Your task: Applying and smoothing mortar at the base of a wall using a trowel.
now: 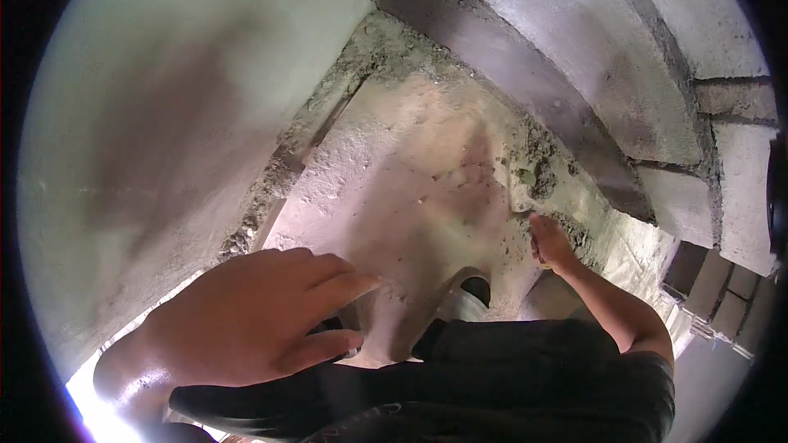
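My left hand (pixel 254 312) hangs open at lower left, fingers apart with nothing in them, over the pale, dusty floor (pixel 394 164). On the right, my right hand (pixel 552 242) is closed on a small trowel-like tool (pixel 521 212), its end low beside a rough strip of loose mortar and rubble (pixel 538 168) along the foot of the block wall. The tool is mostly hidden or hard to make out.
A smooth plastered wall (pixel 164 115) rises on the left, with a rubble-lined edge (pixel 263 197) at its foot. A block wall (pixel 591 57) runs along the right, meeting it in a corner. My shoe (pixel 464 303) and dark clothing (pixel 517 361) fill the lower middle.
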`<action>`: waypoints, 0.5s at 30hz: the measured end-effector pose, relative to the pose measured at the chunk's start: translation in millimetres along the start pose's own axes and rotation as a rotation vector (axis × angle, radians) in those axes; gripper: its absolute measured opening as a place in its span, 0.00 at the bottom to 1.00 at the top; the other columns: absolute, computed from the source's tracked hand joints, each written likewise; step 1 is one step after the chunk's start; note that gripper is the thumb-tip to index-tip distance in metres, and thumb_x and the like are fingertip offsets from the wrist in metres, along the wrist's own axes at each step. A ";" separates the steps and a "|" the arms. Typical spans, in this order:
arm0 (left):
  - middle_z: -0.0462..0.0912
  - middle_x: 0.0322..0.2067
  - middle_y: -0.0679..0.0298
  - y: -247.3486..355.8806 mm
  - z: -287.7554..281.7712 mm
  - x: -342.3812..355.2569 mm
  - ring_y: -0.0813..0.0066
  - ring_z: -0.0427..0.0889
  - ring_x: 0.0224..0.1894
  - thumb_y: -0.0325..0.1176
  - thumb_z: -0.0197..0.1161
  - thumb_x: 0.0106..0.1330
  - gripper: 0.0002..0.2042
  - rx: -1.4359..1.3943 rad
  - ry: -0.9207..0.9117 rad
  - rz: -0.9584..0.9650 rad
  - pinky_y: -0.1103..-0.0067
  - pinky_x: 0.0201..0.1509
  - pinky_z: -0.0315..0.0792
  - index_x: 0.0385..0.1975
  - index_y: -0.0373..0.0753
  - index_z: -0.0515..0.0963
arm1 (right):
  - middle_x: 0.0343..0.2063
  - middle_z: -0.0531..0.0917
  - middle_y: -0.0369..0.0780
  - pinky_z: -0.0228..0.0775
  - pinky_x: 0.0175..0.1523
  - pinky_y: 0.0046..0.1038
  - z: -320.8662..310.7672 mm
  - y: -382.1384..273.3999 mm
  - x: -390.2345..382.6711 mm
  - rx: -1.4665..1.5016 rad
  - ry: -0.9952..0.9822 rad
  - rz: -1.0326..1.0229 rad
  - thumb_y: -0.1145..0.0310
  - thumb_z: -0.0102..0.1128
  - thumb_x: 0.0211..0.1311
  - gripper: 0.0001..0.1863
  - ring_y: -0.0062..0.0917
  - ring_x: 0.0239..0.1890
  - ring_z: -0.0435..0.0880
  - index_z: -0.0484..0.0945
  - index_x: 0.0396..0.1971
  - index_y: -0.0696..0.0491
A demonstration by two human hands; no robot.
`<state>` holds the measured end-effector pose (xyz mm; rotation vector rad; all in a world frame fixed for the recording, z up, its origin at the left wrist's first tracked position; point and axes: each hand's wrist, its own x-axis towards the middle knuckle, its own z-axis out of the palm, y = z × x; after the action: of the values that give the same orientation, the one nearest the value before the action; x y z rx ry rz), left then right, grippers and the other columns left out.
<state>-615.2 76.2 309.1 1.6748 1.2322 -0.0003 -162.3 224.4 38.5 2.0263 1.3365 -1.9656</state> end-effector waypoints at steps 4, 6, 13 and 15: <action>0.77 0.51 0.52 -1.4 5.9 -2.1 0.53 0.77 0.53 0.47 0.52 0.73 0.24 0.040 0.016 0.005 0.65 0.58 0.71 0.59 0.35 0.70 | 0.33 0.84 0.47 0.75 0.42 0.44 58.3 -89.5 10.3 -1.093 -0.128 -0.537 0.44 0.50 0.70 0.25 0.47 0.37 0.84 0.78 0.42 0.54; 0.77 0.51 0.52 -2.4 11.7 -3.0 0.53 0.77 0.53 0.47 0.52 0.73 0.23 0.040 0.019 -0.006 0.65 0.58 0.71 0.59 0.35 0.70 | 0.37 0.85 0.46 0.76 0.43 0.45 85.5 -120.7 32.9 -1.295 -0.111 -0.725 0.44 0.52 0.68 0.25 0.44 0.41 0.84 0.77 0.45 0.53; 0.80 0.48 0.54 -44.8 35.2 -3.6 0.55 0.78 0.51 0.46 0.56 0.72 0.20 0.142 0.153 -0.127 0.64 0.56 0.72 0.54 0.37 0.75 | 0.34 0.85 0.47 0.76 0.43 0.46 158.3 -220.2 92.1 -1.491 -0.079 -0.940 0.43 0.49 0.69 0.26 0.43 0.39 0.85 0.77 0.44 0.54; 0.80 0.45 0.54 -67.3 49.9 2.7 0.54 0.80 0.49 0.43 0.59 0.70 0.18 -0.059 0.225 -0.164 0.63 0.53 0.74 0.52 0.39 0.76 | 0.33 0.85 0.47 0.76 0.42 0.47 158.3 -224.8 104.7 -1.510 -0.099 -1.022 0.43 0.49 0.69 0.27 0.44 0.38 0.85 0.78 0.43 0.54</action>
<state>-635.9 40.6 236.0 1.5493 1.5216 0.1267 -434.2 336.6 37.7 0.4953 2.7287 -0.3878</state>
